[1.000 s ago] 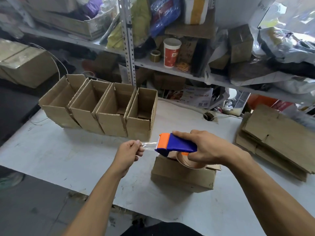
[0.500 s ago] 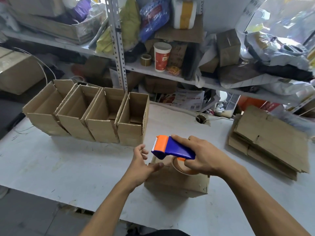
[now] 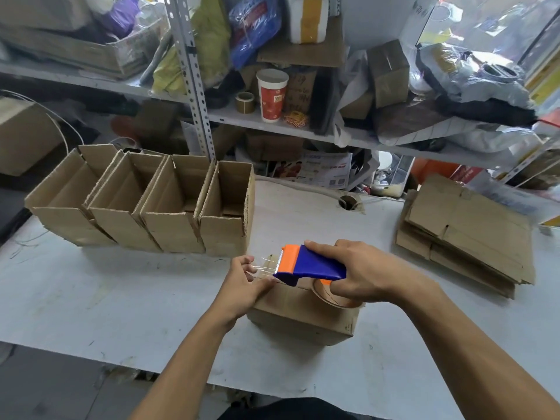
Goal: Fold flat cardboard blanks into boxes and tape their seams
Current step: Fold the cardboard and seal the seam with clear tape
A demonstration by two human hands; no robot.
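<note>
Cardboard fills the head view: one closed box (image 3: 303,313) sits on the white surface (image 3: 121,298) directly under both hands. The right hand (image 3: 360,271) curls round the blue and orange tape dispenser (image 3: 306,266), holding it just above the box's top, with the tape roll (image 3: 333,295) beneath its palm. The left hand (image 3: 245,277) is just left of the dispenser's orange end, its fingers pinching the clear strip of tape (image 3: 266,265) stretched from the cutter and its thumb lying along the box's top edge. Beyond the left hand, four open-topped boxes (image 3: 145,213) stand side by side in a row, touching. Right of the right hand, well apart, lies one stack of flat blanks (image 3: 463,234); their number cannot be counted.
</note>
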